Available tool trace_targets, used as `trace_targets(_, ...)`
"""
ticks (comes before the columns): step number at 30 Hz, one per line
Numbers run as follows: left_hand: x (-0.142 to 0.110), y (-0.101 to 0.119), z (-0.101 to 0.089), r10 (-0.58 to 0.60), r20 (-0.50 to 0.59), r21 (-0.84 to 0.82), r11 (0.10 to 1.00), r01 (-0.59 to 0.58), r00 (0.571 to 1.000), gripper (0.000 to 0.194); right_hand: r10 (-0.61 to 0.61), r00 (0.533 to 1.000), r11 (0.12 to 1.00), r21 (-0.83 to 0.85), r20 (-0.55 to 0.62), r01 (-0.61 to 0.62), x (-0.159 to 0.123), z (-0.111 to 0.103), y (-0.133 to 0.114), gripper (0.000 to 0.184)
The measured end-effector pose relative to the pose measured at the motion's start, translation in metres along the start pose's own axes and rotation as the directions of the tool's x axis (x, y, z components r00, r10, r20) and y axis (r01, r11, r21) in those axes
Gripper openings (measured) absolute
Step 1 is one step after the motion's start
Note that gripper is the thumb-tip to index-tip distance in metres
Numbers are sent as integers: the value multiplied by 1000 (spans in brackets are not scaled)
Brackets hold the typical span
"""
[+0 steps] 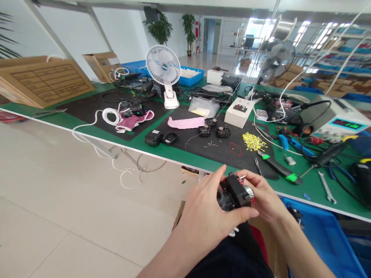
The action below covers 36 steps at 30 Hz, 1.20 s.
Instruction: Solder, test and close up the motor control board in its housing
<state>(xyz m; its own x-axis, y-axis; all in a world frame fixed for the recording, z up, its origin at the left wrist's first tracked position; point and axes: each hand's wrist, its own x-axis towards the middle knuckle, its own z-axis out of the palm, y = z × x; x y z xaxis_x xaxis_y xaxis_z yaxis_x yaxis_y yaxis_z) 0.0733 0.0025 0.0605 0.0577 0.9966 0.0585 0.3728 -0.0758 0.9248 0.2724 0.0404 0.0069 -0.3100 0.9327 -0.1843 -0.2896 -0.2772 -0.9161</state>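
In front of the table edge, my left hand point(207, 204) is wrapped round a small black device point(238, 190) with a ribbed round part at its side. My right hand point(265, 195) closes on the device's right side, its fingers by a silvery round part and bits of red. What the right fingertips pinch is partly hidden. On the dark mat beyond lie black round-ended parts point(223, 131), a few tiny pins point(211, 144) and a heap of small yellow-headed pieces point(252, 142). Tweezers point(257, 166) rest closest to my right hand.
A green-and-black cutter knife point(279, 168), a wrench point(327, 187) and a soldering station point(337, 119) occupy the right. Farther back stand a white fan point(164, 67) and a beige switch box point(239, 112). Below the table edge sits a blue bin point(321, 231). A black case point(153, 137) lies left.
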Motion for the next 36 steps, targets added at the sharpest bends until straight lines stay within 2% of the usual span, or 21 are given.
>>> trace_targets(7,1,1,2,-37,6,-46,998,37,999,103,-32,999,999,19,-34,32,-4,6,-6,32)
trace_targets(12,1,-2,0,-49,91,-80,995,56,995,93,-81,994,997,-8,-66,81,-8,8,-9,32)
trace_targets(17,-4,-11,-2,-17,151,-235,971,53,988,82,-191,981,977,-106,-36,186,-17,8,-20,19)
trace_targets(21,-10,-22,-2,19,188,-339,940,47,982,79,-226,974,956,-195,-5,220,-22,9,-24,13)
trace_targets(26,-13,-28,-2,1,204,-424,901,87,979,80,-230,973,946,-235,-5,223,-28,7,-10,11)
trace_targets(32,-14,-36,3,2,190,-509,855,97,982,89,-196,981,934,-307,-13,182,-33,-6,10,13)
trace_targets(34,-14,-38,4,6,168,-515,853,83,986,91,-229,973,917,-340,-17,210,-35,-10,15,18)
trace_targets(36,-14,-41,6,5,143,-566,821,78,990,91,-244,970,907,-352,3,230,-38,-14,21,33)
